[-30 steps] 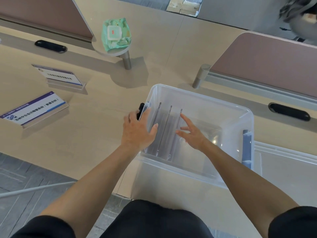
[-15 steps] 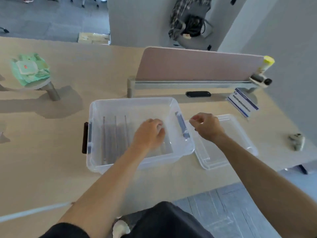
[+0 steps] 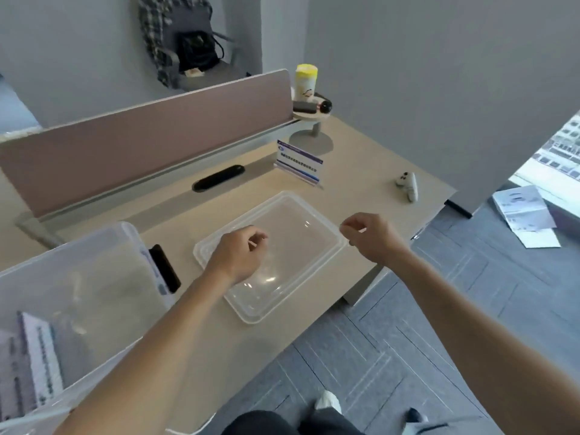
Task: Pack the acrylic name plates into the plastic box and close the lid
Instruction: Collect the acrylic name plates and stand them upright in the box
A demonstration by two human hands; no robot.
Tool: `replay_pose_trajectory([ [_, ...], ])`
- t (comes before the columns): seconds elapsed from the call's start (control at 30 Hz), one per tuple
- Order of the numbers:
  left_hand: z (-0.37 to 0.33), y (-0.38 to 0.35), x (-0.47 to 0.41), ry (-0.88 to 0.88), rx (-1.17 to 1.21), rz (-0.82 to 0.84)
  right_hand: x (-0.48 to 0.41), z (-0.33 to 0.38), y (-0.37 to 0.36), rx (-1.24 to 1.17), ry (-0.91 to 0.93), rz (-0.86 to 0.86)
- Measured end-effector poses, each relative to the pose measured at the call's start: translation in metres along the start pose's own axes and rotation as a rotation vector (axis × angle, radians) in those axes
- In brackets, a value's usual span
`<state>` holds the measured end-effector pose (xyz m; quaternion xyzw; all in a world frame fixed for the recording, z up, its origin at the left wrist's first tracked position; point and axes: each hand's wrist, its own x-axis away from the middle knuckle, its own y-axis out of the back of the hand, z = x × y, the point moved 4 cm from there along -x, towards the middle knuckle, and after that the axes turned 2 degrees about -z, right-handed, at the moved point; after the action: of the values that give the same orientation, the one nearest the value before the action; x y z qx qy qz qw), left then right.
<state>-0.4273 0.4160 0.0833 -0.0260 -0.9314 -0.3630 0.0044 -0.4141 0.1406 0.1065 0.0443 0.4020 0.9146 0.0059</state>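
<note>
while the lid (image 3: 282, 252) lies flat on the table (image 3: 361, 171), not on the box, both hands hang over it with nothing in them. the left hand (image 3: 235, 257) is above the lid's left part, fingers loosely curled in, and i honestly can't tell if it's touching the plastic or just floating over it. the right hand (image 3: 373, 237) is at the lid's far right corner, fingers curled in too, thumb and fingertips close together right by the rim, but whether it's actually pinching the edge isn't clear. the plastic box (image 3: 94, 277) sits just left of the lid, open on top, clear walls, with a dark latch handle (image 3: 164, 268) on the side facing the lid. down in the bottom left of the box you can see a few acrylic name plates (image 3: 34, 362) standing on edge, pretty blurry though, so no exact count from me. one more name plate (image 3: 299, 164) stands upright on the table beyond the lid, well apart from the box, white with a blue stripe. near it there's a small white controller thing (image 3: 408, 185) by the table's right edge. behind everything runs a pinkish divider panel (image 3: 150, 142), and a yellow-capped canister (image 3: 306, 83) sits on a little round stand at its end.
</note>
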Motion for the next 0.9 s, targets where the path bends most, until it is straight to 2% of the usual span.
replay_pose_trajectory([
  [0.23, -0.093, -0.1, -0.075, 0.018, 0.041, 0.072, -0.062, -0.1, 0.105, 0.101, 0.008, -0.036],
  [0.43, -0.122, -0.147, -0.125, 0.038, 0.016, 0.116, -0.111, -0.147, 0.136, 0.197, 0.001, 0.006],
  [0.6, -0.105, -0.168, -0.178, 0.117, -0.008, 0.11, -0.178, -0.15, 0.136, 0.281, 0.027, 0.081],
  [0.73, -0.105, -0.188, -0.228, 0.056, -0.135, 0.116, -0.222, -0.145, 0.142, 0.447, 0.055, 0.117],
  [0.83, -0.101, -0.199, -0.248, 0.036, -0.236, 0.122, -0.258, -0.137, 0.144, 0.437, 0.033, 0.161],
  [0.9, -0.099, -0.206, -0.26, 0.068, -0.228, 0.12, -0.285, -0.133, 0.147, 0.341, 0.023, 0.163],
])
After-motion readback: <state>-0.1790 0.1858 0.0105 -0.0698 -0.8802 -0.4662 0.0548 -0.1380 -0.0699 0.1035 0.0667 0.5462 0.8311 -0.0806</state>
